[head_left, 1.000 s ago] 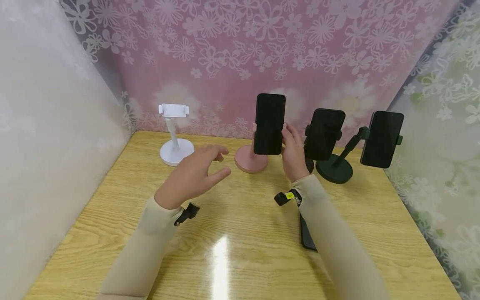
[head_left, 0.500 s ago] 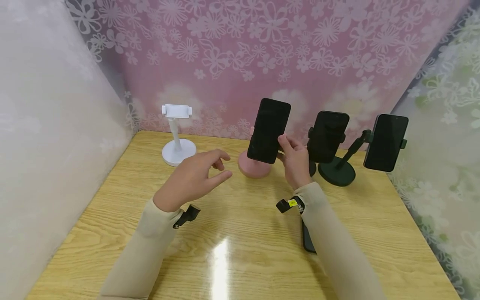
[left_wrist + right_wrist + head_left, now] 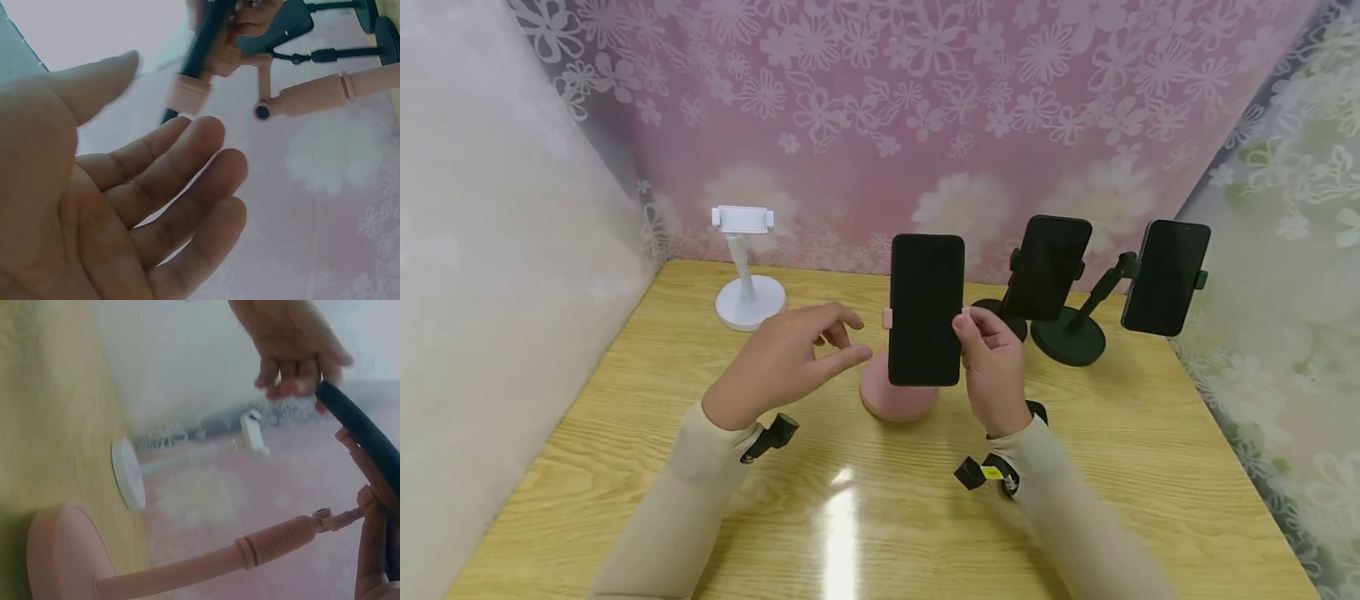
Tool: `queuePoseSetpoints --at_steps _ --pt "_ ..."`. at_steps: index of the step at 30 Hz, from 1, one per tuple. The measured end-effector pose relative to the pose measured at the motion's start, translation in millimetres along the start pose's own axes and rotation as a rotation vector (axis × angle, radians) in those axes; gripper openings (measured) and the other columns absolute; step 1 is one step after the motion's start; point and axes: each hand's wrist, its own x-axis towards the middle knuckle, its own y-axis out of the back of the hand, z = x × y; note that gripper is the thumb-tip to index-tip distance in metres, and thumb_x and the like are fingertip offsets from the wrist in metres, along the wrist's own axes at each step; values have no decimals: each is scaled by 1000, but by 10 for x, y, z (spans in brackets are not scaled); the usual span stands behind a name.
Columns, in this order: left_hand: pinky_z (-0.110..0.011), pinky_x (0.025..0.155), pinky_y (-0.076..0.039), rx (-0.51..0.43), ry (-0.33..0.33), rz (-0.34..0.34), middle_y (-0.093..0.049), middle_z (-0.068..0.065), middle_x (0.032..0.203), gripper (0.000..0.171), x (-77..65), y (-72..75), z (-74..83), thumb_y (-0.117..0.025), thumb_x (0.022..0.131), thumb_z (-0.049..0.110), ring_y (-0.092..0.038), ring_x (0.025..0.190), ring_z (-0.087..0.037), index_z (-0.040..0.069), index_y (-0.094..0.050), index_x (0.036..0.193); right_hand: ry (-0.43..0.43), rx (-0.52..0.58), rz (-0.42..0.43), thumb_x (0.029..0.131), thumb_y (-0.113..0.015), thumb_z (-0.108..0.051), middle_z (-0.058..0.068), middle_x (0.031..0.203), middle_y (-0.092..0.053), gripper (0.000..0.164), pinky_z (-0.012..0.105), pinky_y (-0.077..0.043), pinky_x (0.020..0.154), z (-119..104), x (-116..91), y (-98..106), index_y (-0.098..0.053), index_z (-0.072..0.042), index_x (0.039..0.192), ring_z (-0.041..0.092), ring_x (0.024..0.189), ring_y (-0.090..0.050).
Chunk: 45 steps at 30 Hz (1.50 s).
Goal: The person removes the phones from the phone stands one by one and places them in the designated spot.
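Observation:
A black smartphone (image 3: 927, 308) stands upright in the clamp of a pink phone stand (image 3: 898, 404). My right hand (image 3: 996, 375) pinches the phone's right edge beside the clamp, thumb on the front and fingers behind. The right wrist view shows the stand's ribbed pink stem (image 3: 275, 540) tilting up to the phone (image 3: 362, 431). Left of the pink base hovers my left hand (image 3: 782, 358), holding nothing, its fingers loosely bent. In the left wrist view the left hand (image 3: 125, 206) is apart from the pink clamp (image 3: 189, 94).
A white phone stand (image 3: 748, 300) without a phone is at the back left. Two dark stands at the right hold a phone (image 3: 1048, 267) and another phone (image 3: 1167, 279). Floral cloth (image 3: 850, 100) backs the wooden table (image 3: 820, 533).
The pink stand and its phone have come nearer to me with my right hand. The phone tilted, then stood straight again. My left hand has hardly moved.

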Motion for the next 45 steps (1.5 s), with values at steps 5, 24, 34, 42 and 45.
queuePoseSetpoints --at_steps 5,24,34,42,45 --pt "-31 83 -54 -45 -48 -6 -66 15 90 42 -63 50 29 -72 93 56 -63 84 -4 21 -70 116 21 12 -69 104 -63 -8 -2 84 -58 14 22 -44 67 -114 -264 -133 -73 -18 103 14 73 -48" --pt "-25 53 -41 -105 -120 -273 -58 17 65 37 -200 214 92 -73 95 48 -47 55 -5 27 -61 68 346 -28 -227 96 -59 3 1 78 -51 7 27 -36 50 52 -615 -314 -57 10 96 12 58 -42" --pt "-26 59 -46 -122 -160 -359 -59 17 68 28 -178 182 161 -71 98 45 -53 61 -4 27 -62 77 747 -227 -496 109 -50 -33 4 73 -47 40 26 -44 55 153 -359 -185 -56 6 100 11 60 -50" --pt "-27 60 -44 -144 -86 -309 -56 9 71 28 -115 118 93 -67 99 50 -54 62 -15 25 -62 87 493 -428 -514 111 -48 -24 8 91 -61 30 19 -52 78 77 -269 -31 -57 4 116 13 81 -59" --pt "-28 59 -45 -176 -63 -322 -58 9 71 27 -127 117 76 -67 99 49 -55 63 -17 25 -63 88 450 -485 -534 111 -49 -26 4 86 -59 26 21 -50 74 34 -259 -23 -59 -2 109 11 76 -56"
